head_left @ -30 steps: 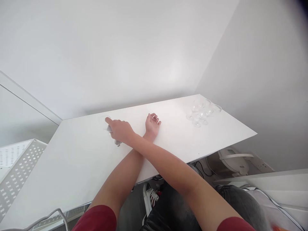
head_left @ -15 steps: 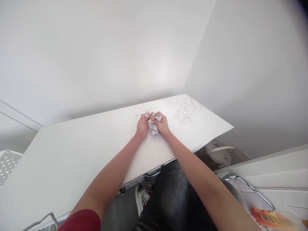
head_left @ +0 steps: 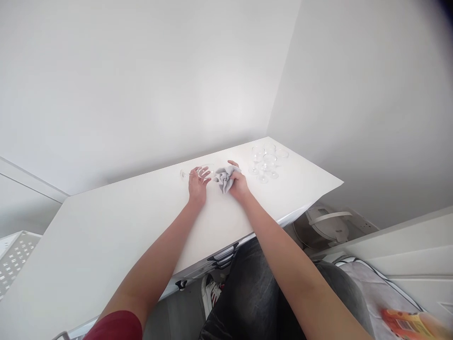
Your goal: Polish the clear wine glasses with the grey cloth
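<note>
Centre frame: left hand point(head_left: 197, 182) fingers curl round a stemmed glass point(head_left: 184, 174) lying sideways; right hand point(head_left: 239, 185) clenches a grey cloth point(head_left: 223, 178) just beside it.

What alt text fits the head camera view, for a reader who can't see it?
At a white table, the left hand holds a clear stemmed glass tipped on its side, and the right hand grips a crumpled grey cloth right beside it. More clear glasses stand grouped near the table's far right corner.
</note>
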Motion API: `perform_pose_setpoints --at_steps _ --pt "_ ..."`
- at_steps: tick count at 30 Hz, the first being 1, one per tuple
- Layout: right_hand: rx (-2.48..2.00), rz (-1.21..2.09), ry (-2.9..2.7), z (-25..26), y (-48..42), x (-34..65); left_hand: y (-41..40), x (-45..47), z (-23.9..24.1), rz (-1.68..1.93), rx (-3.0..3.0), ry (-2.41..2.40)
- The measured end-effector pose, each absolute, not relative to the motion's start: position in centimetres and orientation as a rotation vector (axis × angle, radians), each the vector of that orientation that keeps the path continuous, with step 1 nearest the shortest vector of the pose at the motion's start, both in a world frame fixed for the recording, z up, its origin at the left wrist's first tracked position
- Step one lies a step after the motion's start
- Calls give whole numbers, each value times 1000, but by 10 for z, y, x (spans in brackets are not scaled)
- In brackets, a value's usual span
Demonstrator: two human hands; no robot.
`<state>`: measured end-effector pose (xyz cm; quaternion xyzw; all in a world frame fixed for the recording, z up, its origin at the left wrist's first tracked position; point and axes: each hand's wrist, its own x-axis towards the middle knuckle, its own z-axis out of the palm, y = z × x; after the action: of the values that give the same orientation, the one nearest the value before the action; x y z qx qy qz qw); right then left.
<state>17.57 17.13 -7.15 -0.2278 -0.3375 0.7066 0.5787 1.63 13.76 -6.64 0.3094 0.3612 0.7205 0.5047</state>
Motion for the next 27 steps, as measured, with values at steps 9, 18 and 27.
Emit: perform_pose_setpoints --at_steps 9,18,27 --pt "-701 1358 -911 -76 169 172 139 15 -69 1806 805 914" --pt "-1120 695 -1006 -79 167 178 139 13 -68 1901 799 780" --pt "-914 1237 -1105 -77 165 170 141 19 -71 1858 874 911"
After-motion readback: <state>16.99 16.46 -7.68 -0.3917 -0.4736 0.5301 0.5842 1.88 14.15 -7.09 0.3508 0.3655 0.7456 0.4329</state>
